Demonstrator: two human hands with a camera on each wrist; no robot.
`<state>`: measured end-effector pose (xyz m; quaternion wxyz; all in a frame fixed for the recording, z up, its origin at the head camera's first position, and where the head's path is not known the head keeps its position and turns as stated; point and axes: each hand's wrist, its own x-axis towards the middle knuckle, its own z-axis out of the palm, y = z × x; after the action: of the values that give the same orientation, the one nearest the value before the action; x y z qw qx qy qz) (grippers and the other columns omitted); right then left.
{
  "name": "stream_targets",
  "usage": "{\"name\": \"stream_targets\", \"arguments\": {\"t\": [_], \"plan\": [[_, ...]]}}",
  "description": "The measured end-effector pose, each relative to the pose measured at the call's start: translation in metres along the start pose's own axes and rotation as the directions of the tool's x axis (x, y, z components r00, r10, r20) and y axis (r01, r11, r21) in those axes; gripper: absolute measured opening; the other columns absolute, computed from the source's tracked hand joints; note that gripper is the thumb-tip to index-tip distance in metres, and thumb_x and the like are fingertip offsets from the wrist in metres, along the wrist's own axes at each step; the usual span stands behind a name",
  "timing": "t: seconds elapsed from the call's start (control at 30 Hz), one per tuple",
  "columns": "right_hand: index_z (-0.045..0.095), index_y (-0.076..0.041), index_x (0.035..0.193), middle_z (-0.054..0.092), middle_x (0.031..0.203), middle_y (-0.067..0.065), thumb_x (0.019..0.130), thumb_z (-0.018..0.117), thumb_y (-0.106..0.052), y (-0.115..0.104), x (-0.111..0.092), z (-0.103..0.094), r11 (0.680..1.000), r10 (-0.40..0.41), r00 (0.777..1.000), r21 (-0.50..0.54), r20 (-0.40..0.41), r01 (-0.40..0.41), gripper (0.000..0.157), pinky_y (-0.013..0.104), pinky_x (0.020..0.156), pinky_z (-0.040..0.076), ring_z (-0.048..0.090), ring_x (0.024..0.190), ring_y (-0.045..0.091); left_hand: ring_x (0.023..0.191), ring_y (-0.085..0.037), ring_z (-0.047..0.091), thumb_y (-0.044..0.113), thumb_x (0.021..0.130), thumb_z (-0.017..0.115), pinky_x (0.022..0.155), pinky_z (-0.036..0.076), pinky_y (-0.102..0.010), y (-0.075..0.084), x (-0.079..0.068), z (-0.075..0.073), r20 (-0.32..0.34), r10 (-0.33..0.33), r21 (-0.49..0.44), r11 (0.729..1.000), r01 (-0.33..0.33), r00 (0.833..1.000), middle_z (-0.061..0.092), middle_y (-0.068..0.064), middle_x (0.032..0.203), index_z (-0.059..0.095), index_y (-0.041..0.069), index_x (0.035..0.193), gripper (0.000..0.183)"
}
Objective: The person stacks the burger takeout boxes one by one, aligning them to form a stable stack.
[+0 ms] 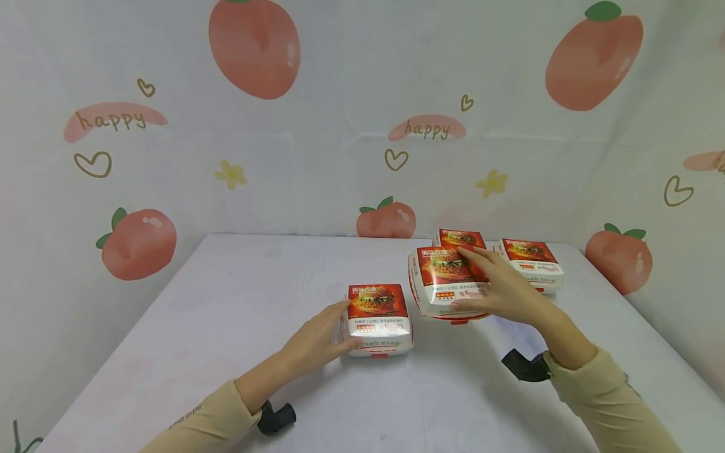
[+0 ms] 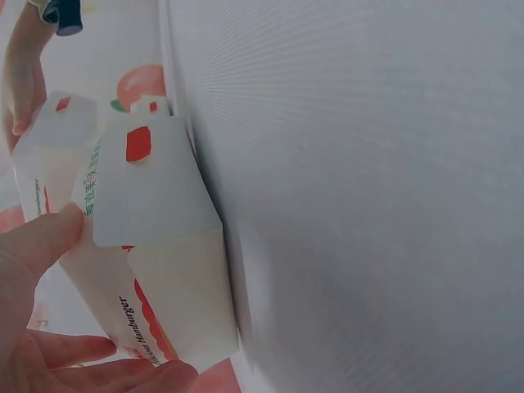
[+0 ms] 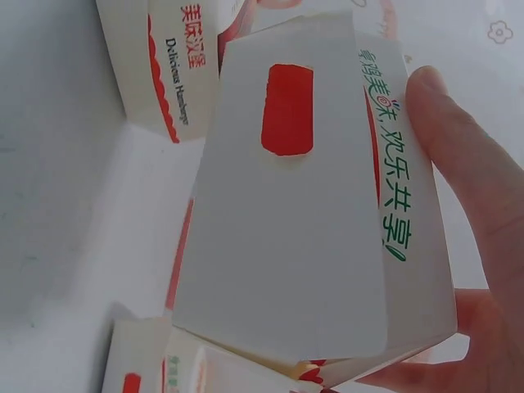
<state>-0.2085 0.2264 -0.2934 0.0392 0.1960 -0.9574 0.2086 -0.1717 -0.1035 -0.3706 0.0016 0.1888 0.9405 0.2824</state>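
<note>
The right hand (image 1: 510,289) had its grip clamped on a burger box (image 1: 444,286), apparently to hold it clear of the worktop (image 1: 255,289), while the left hand (image 1: 314,340), clamped on a second box (image 1: 378,318) well in from the left edge, seemingly steadied it.

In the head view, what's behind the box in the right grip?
Another burger box: part of its red printed top and white side show. The held box and right grip cover its front, which can't be seen.
</note>
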Motion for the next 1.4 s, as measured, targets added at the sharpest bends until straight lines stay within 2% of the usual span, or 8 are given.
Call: {"name": "stream_targets", "arguments": {"t": [0.97, 1.27, 1.4], "plan": [[0.034, -0.012, 0.144, 0.033, 0.144, 0.020, 0.068, 0.077, -0.053, -0.039, 0.014, 0.019, 0.998, -0.062, 0.998, 0.016, -0.002, 0.062, 0.097, 0.059, 0.096, 0.042, 0.044, 0.124, 0.041, 0.130, -0.032, 0.045, 0.042, 0.080, 0.070, 0.102, 0.042, -0.050, 0.002, 0.000, -0.001, -0.001, -0.012, -0.008, 1.000, 0.012, 1.000, 0.046, -0.016, 0.141, 0.038, 0.001, 0.140, 0.079], [0.033, -0.011, 0.145, 0.029, 0.148, 0.019, 0.068, 0.076, -0.055, -0.054, 0.017, 0.027, 0.997, -0.035, 0.999, 0.066, 0.038, 0.033, 0.098, 0.059, 0.100, 0.040, 0.039, 0.129, 0.040, 0.129, -0.032, 0.046, 0.043, 0.079, 0.070, 0.102, 0.043, -0.050, 0.002, 0.000, 0.000, 0.002, -0.030, -0.018, 0.999, 0.030, 1.000, 0.046, -0.015, 0.141, 0.038, 0.003, 0.140, 0.080], [0.033, -0.011, 0.145, 0.030, 0.148, 0.019, 0.068, 0.076, -0.054, -0.059, 0.017, 0.030, 0.996, -0.033, 0.999, 0.087, 0.031, 0.030, 0.098, 0.058, 0.100, 0.040, 0.041, 0.128, 0.040, 0.129, -0.031, 0.046, 0.043, 0.080, 0.070, 0.102, 0.043, -0.050, 0.002, 0.001, 0.000, 0.005, -0.036, -0.018, 0.999, 0.036, 0.999, 0.046, -0.014, 0.141, 0.038, 0.003, 0.140, 0.079]]}}
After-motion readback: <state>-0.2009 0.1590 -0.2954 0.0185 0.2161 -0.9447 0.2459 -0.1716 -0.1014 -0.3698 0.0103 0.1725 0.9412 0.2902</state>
